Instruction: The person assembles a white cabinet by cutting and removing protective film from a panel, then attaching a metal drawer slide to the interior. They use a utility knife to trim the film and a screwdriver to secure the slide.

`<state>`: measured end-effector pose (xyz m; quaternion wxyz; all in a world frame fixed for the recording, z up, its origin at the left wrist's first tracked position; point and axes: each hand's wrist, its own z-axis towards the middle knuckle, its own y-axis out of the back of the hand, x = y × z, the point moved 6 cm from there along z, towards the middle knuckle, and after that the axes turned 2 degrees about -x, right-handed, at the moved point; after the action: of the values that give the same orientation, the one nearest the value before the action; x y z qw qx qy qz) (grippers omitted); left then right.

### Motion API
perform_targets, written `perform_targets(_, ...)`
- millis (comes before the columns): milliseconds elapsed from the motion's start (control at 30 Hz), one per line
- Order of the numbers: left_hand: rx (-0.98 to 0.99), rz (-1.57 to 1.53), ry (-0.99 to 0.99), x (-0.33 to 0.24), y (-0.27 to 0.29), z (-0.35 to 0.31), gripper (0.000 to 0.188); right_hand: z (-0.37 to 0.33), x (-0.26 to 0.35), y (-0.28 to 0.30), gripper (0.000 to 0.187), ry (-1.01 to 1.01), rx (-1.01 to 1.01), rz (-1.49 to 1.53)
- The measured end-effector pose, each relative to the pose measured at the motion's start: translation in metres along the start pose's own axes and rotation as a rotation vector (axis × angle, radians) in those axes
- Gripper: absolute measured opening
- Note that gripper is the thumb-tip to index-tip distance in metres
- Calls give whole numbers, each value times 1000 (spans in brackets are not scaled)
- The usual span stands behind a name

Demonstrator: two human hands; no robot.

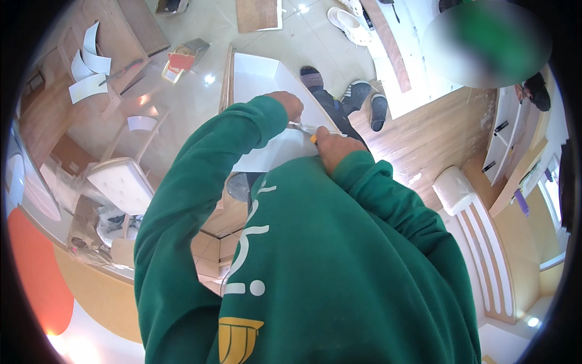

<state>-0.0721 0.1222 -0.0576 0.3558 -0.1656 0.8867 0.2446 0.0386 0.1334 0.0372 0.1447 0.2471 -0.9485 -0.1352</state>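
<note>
A white open box-shaped panel piece (257,73) lies in front of my body, with a long wall on its right side. My right hand (339,148) is closed around a small tool with a yellow part (314,139) and a thin metal end pointing left. My left hand (287,104) is curled over the box, just above the tool's metal end. Its fingertips are mostly hidden by the hand, so what they pinch does not show clearly. Both arms wear green sleeves.
Another person (485,45), blurred, is at the upper right beside a white board (412,67). Dark shoes (356,96) and white clogs (348,27) lie on the floor. A cushioned chair (121,182), curved white sheets (91,85) and an open container (182,60) are to the left.
</note>
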Motion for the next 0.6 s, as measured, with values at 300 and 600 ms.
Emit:
perform_targets(300,50,81,15,9,-7,10,24,-20,1,12,17,52,-69,36)
perform_targets(600,1,8,-25,14,-4,14,16,-24,-4,17,11,43,-196,-24)
